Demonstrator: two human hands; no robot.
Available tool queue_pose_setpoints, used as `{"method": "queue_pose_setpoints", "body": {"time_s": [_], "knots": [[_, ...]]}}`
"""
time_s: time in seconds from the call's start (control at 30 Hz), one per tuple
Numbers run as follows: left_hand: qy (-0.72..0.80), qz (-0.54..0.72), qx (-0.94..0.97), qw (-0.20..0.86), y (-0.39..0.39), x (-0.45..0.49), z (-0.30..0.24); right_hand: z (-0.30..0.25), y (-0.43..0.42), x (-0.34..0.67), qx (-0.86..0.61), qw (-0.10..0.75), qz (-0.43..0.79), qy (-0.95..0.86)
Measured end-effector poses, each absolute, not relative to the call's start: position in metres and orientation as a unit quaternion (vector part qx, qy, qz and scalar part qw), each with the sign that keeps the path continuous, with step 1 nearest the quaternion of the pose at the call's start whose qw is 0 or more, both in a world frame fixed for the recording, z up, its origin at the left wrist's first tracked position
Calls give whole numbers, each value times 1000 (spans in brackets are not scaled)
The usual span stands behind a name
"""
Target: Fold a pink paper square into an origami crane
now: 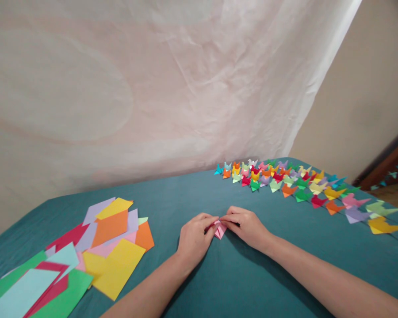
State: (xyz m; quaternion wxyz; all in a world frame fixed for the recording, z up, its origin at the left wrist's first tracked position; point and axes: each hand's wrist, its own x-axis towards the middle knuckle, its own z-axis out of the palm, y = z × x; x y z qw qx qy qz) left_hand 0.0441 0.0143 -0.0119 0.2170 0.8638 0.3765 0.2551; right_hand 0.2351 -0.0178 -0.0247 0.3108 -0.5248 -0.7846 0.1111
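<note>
teal table [172,194] | coloured sheets [86,238] | folded birds [302,196] | pink paper [220,231], perhaps touching it

I saw the left hand [195,235] and right hand [247,226] pinching a small folded pink paper [220,231] over a teal cloth [248,287], loose coloured sheets [121,267] lying leftward, many paper birds [289,191] standing rightward.

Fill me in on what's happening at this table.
A person is working a small, folded pink paper, with the fingertips of the left hand and right hand together at its upper edge. Overlapping loose sheets in many colours lie to the left on the table. To the right, many folded paper birds stand in rows.
</note>
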Motion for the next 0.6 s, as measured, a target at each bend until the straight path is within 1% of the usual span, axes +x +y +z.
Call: {"method": "queue_pose_setpoints", "body": {"time_s": [0.33,0.43,0.6], "knots": [[372,250,868,211,15,44,-13,-26,-17,234,-511,302,84,-800],[373,252,867,212,15,45,-12,-27,-18,233,-515,292,55,-804],[368,251,869,217,15,45,-10,-27,-20,226,-526,273,-26,-805]]}}
